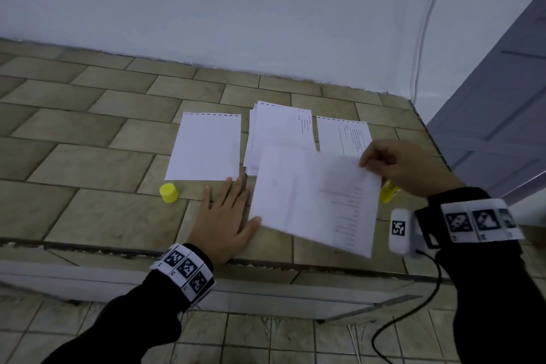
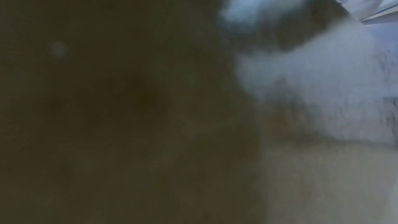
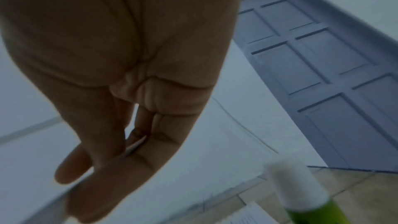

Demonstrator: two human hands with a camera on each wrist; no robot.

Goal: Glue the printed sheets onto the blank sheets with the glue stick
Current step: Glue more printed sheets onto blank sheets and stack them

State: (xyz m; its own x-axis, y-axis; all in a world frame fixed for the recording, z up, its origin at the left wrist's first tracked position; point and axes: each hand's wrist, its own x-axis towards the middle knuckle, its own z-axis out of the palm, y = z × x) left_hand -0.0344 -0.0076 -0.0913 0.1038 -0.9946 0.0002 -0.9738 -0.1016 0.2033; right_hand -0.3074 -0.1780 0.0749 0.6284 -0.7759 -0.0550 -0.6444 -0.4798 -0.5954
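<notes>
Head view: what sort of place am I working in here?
Probably a room in a home or plain building, not a workshop: the papers lie on a tiled ledge set against a painted white wall, with a grey panelled door at the right and tiled floor below.

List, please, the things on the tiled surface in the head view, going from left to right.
yellow cap → blank sheet → left hand → stack of sheets → printed sheet held by the right hand; the glue stick and the far printed sheet overlap these.
</notes>
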